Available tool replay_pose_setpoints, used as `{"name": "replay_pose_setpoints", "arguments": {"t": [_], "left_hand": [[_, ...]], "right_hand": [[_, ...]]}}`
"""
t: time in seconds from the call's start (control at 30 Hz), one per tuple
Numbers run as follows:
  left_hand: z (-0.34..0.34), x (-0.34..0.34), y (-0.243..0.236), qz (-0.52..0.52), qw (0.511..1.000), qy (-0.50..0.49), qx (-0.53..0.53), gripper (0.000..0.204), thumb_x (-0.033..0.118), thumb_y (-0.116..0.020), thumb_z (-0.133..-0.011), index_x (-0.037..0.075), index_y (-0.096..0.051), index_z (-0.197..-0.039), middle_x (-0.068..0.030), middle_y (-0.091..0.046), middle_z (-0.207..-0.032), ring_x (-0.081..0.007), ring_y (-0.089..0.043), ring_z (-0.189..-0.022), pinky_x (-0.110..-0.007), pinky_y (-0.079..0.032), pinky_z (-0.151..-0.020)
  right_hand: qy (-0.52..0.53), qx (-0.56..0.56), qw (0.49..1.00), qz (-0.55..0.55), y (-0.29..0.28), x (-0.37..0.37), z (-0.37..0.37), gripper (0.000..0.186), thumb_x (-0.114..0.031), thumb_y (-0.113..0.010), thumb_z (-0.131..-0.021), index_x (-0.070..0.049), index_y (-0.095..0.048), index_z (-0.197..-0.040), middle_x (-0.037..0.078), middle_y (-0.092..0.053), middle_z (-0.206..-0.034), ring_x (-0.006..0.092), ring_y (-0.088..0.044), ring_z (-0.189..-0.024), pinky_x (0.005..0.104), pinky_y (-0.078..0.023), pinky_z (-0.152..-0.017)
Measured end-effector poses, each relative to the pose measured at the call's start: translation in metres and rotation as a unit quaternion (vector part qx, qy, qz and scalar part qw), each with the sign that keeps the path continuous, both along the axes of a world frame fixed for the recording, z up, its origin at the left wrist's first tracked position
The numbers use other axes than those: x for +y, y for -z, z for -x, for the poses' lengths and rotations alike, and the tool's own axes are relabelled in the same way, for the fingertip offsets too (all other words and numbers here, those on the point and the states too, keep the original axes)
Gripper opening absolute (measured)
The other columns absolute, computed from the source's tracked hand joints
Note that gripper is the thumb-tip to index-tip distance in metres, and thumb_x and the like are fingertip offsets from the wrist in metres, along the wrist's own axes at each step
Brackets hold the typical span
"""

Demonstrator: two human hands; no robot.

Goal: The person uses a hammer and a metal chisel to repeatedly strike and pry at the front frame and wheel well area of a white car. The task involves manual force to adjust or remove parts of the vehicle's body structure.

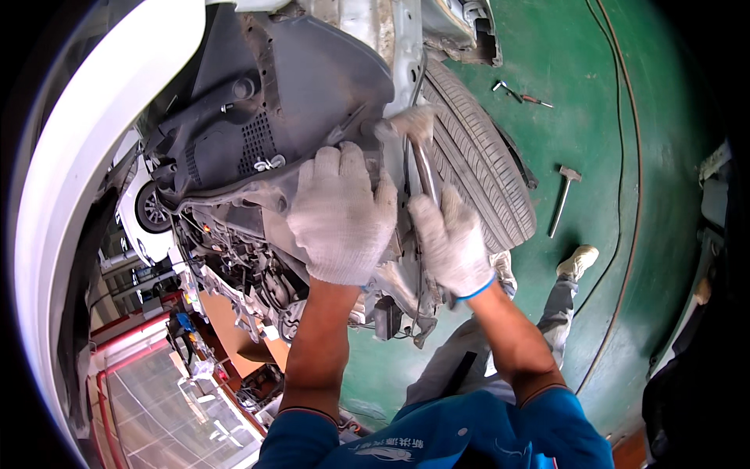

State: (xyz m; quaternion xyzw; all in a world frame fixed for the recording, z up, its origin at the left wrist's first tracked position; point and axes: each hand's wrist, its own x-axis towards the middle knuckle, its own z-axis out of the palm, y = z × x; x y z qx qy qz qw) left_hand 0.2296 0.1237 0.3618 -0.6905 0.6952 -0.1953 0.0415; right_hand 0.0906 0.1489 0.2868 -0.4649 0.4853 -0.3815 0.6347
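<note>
My right hand (pixel 451 242), in a white knit glove with a blue cuff, is closed round the metal handle of a hammer (pixel 424 168). The hammer's head is smeared by motion beside the car's inner fender. Resting palm down on the edge of the engine bay, my left hand (pixel 341 215) wears the same kind of glove, its fingers stretched forward over the dark plastic cowl (pixel 312 78). A narrow dark piece shows just past those fingertips; I cannot make out what it is. What lies under the left palm is hidden.
Right of the hammer is a car tyre (pixel 480 156). A second hammer (pixel 564 199) and some small hand tools (pixel 522 94) lie on the green floor (pixel 570 47), with a hose (pixel 637 156) farther right. A raised white hood (pixel 94 141) curves along the left.
</note>
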Motion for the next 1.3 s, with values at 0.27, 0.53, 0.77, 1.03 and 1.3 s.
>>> {"name": "replay_pose_setpoints", "arguments": {"t": [0.27, 0.53, 0.77, 1.03, 1.3], "left_hand": [[0.002, 0.002, -0.001, -0.035, 0.999, -0.037, 0.001, 0.037, 0.031, -0.077, -0.083, 0.008, -0.075, -0.111, -0.0098, -0.069, -0.100, -0.0304, -0.070, -0.096, -0.046, -0.058, -0.080], [-0.001, -0.002, 0.001, 0.017, 0.999, 0.026, -0.026, 0.025, 0.029, -0.075, -0.083, 0.007, -0.069, -0.093, -0.0090, -0.065, -0.090, -0.0288, -0.068, -0.084, -0.040, -0.058, -0.066], [0.003, 0.003, -0.002, -0.036, 0.999, -0.035, 0.009, 0.035, 0.032, -0.078, -0.083, 0.007, -0.075, -0.107, -0.0089, -0.069, -0.101, -0.0295, -0.070, -0.096, -0.044, -0.059, -0.081], [0.003, 0.002, -0.002, -0.010, 0.999, -0.029, 0.012, 0.036, 0.029, -0.081, -0.081, 0.008, -0.076, -0.110, -0.0081, -0.070, -0.101, -0.0282, -0.070, -0.097, -0.042, -0.059, -0.081], [0.010, 0.005, -0.002, 0.014, 0.998, -0.043, 0.039, 0.039, 0.025, -0.080, -0.080, 0.007, -0.075, -0.114, -0.0098, -0.070, -0.105, -0.0300, -0.070, -0.099, -0.043, -0.058, -0.084]], "right_hand": [[0.201, -0.125, 0.968, 0.086, -0.003, 0.007, 0.010, 0.039, -0.041, -0.050, -0.113, -0.005, -0.063, -0.112, 0.004, -0.055, -0.065, 0.0110, -0.049, -0.047, 0.0282, -0.036, -0.043], [0.236, -0.101, 0.964, 0.069, 0.007, 0.015, 0.015, 0.032, -0.031, -0.050, -0.113, -0.001, -0.061, -0.114, 0.001, -0.051, -0.061, 0.0086, -0.045, -0.047, 0.0291, -0.034, -0.041], [0.052, -0.012, 0.997, -0.053, 0.028, 0.005, -0.011, 0.040, -0.038, -0.062, -0.107, 0.001, -0.063, -0.103, 0.018, -0.065, -0.071, 0.0311, -0.068, -0.066, 0.0452, -0.053, -0.063], [0.046, -0.070, 0.994, -0.071, 0.065, 0.027, 0.075, 0.024, -0.023, -0.073, -0.102, -0.002, -0.065, -0.110, -0.002, -0.060, -0.079, 0.0051, -0.053, -0.060, 0.0235, -0.044, -0.055], [-0.121, 0.180, 0.972, 0.091, 0.067, 0.000, 0.127, 0.033, -0.023, -0.068, -0.103, 0.000, -0.064, -0.126, 0.016, -0.069, -0.088, 0.0260, -0.069, -0.078, 0.0359, -0.055, -0.076]]}}
